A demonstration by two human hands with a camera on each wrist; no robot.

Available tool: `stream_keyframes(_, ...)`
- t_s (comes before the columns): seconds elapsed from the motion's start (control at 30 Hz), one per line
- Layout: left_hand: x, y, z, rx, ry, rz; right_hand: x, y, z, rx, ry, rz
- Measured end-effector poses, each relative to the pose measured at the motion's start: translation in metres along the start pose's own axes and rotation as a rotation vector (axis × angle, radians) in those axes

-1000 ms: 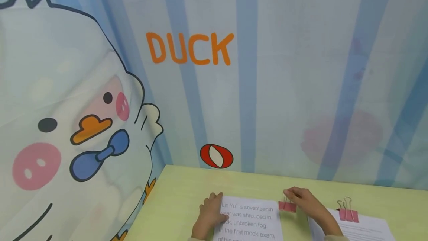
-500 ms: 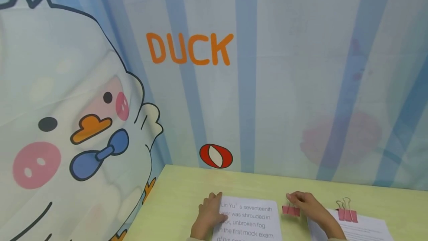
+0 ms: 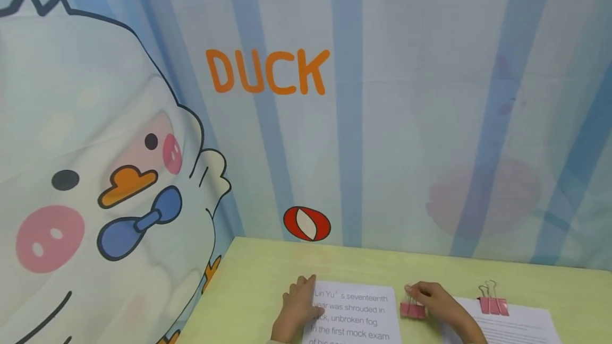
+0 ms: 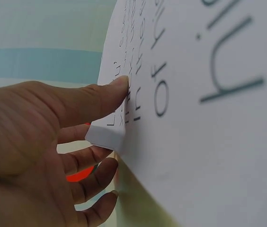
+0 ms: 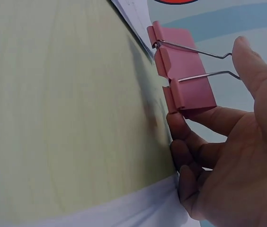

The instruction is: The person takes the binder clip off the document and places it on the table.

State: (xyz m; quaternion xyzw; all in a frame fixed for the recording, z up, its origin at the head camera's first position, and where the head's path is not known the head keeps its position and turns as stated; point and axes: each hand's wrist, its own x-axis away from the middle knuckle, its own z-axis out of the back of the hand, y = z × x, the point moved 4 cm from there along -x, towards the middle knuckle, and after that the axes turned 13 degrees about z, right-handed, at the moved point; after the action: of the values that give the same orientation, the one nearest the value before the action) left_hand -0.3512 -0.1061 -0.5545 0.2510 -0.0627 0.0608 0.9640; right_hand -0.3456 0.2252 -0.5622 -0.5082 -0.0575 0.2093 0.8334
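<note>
My left hand (image 3: 295,307) grips the left edge of a stack of printed paper (image 3: 354,312). In the left wrist view its thumb lies on the printed top sheet, with the other fingers at the stack's edge. Just right of that stack, my right hand (image 3: 440,304) holds a pink binder clip (image 3: 413,310) by its wire handles. The right wrist view shows the thumb against the handles and a finger behind the clip's body (image 5: 190,71); no paper is seen in its mouth. The clip stands apart from the stack.
Partly behind my right forearm lies a second stack of paper (image 3: 516,323), with another pink binder clip (image 3: 494,305) on its top edge. A pale yellow table (image 3: 268,259) carries everything. A striped curtain (image 3: 392,121) with a duck print hangs behind.
My right hand has brought the binder clip slightly nearer to me, beside the paper stack. The left hand keeps its place on the stack's edge. The head view has shifted a little.
</note>
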Motion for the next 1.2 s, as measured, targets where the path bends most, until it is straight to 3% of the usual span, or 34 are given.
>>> stream_keyframes(0.2, -0.002, 0.001, 0.001, 0.005, 0.013, -0.004, -0.002, 0.000, -0.002, 0.048, -0.020, 0.053)
stream_keyframes(0.47, -0.003, 0.000, -0.006, 0.033, 0.006, 0.009, 0.002, -0.001, -0.003, 0.127, 0.009, 0.063)
stream_keyframes(0.83, 0.003, 0.002, -0.004, 0.062, 0.028, -0.007, 0.002, 0.002, -0.007, 0.099, 0.003, 0.071)
stream_keyframes(1.2, 0.012, 0.013, -0.003, -0.016, 0.086, -0.052, 0.003, -0.001, -0.005, 0.106, 0.017, 0.099)
